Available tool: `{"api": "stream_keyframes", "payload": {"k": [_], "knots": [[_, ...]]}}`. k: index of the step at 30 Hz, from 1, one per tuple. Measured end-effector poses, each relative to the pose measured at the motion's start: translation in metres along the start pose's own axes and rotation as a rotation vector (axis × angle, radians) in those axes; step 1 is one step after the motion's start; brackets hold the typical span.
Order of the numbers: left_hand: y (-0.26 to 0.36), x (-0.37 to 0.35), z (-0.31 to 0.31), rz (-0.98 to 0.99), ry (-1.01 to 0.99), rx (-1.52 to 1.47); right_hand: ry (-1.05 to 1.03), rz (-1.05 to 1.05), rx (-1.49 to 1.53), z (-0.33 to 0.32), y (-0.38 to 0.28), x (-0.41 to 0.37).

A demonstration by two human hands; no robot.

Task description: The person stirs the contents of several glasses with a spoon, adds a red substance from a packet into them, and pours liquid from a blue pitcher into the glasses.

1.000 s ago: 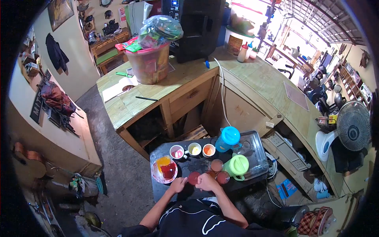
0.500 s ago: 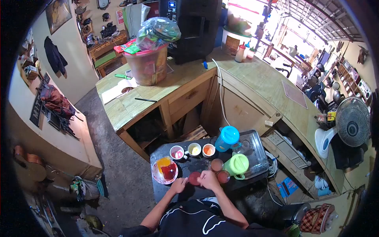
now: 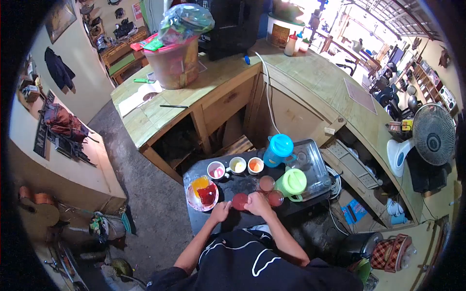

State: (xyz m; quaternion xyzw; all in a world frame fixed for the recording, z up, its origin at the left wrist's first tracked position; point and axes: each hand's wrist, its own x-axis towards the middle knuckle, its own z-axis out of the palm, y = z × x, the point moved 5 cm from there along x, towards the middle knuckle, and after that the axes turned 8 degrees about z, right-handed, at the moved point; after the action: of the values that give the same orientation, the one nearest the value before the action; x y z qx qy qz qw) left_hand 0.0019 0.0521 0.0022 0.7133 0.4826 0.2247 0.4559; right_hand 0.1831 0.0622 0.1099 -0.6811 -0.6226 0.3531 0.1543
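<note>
A round glass of red drink (image 3: 239, 202) stands near the front edge of the dark table, between my hands. My right hand (image 3: 258, 203) is closed at its right rim; whatever the fingers pinch is hidden. Just left of the glass, my left hand (image 3: 221, 212) has curled fingers, and I cannot see inside them. Two more glasses of reddish drink, one behind (image 3: 266, 183) and one to the right (image 3: 275, 198), are close to my right hand. A plate (image 3: 189, 202) with yellow and red jelly blocks (image 3: 206, 194) lies beyond my left hand.
Three white mugs with coloured contents, the middle one yellow (image 3: 237, 166), line the table's back. A blue pitcher (image 3: 280, 150), a light green pitcher (image 3: 293, 182) and a clear tray (image 3: 318, 167) occupy the right side. Behind rises a wooden counter (image 3: 228, 99).
The whole view has shifted, so the table and my hands appear higher in the picture. Both hands stay about the same beside the red glass.
</note>
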Motion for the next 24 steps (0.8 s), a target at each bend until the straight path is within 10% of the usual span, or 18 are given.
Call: {"api": "stream_keyframes", "payload": {"k": [4,10,15,19,24], "knots": [[0.001,0.000,-0.001,-0.047,-0.039,0.014,-0.422,0.015,0.371,0.017,-0.003,-0.003],[-0.013,0.002,0.006,-0.038,0.017,0.002,0.169,-0.020,-0.115,-0.009,-0.005,-0.003],[-0.004,0.000,0.002,-0.072,-0.004,0.062,-0.371,0.165,0.388,0.011,-0.003,-0.006],[-0.001,-0.002,0.001,-0.081,-0.003,0.080,0.244,0.028,0.073,-0.011,-0.005,-0.005],[0.003,-0.001,0.000,-0.088,0.009,0.064,-0.256,0.046,0.135,0.008,-0.005,-0.009]]}}
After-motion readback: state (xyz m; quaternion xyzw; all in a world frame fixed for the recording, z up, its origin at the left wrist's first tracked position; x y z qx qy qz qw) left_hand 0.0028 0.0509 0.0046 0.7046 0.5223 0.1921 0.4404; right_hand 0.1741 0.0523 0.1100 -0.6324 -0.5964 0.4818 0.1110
